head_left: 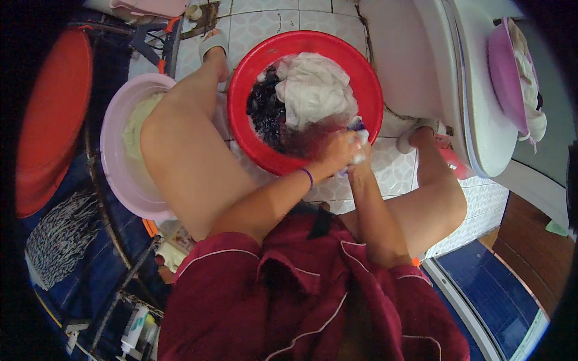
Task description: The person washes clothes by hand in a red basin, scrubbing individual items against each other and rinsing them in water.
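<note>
A round red basin (239,129) stands on the floor between my knees. In it lie a bunched white garment (313,84) and dark wet cloth (265,111). At the basin's near right rim, my left hand (336,150) and my right hand (362,157) come together, both closed around a soapy purple cloth (357,125). White suds cover part of the fingers. The cloth is small in view and partly hidden, so its kind cannot be made out. Motion blurs the area just left of the hands.
On the left, a lilac basin (111,147) holds pale cloth in water. Beyond it are a red basin (57,114) and a grey stringy mop head (63,240). To the right, a lilac bowl (503,78) with cloth rests on a white bathtub-like fixture (415,54).
</note>
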`<state>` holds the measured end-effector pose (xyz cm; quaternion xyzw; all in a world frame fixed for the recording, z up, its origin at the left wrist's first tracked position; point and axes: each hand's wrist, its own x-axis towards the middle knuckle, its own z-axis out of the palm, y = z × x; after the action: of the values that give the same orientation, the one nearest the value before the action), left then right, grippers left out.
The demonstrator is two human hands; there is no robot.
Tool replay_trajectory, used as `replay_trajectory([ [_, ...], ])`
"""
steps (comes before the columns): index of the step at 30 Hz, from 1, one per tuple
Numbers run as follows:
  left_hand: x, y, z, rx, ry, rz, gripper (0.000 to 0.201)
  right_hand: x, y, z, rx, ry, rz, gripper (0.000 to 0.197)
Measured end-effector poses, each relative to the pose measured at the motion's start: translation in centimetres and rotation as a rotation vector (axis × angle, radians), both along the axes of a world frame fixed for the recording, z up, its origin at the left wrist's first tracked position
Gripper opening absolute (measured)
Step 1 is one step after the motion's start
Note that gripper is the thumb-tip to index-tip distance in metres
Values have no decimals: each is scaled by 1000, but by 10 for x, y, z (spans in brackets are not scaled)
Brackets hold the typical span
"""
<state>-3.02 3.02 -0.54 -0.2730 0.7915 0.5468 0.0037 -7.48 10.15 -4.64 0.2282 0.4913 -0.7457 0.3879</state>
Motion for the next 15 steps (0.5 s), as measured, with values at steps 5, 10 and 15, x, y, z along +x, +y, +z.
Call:
replay_trajectory([
  [5,8,-54,-58,-160,-148,230,30,-6,-19,45,31,119,121,31],
  [10,38,-46,-92,-284,-183,-47,35,-19,-7,47,508,265,334,35],
  [15,54,-46,-109,-728,-369,-638,29,-10,-7,33,440,384,498,49],
])
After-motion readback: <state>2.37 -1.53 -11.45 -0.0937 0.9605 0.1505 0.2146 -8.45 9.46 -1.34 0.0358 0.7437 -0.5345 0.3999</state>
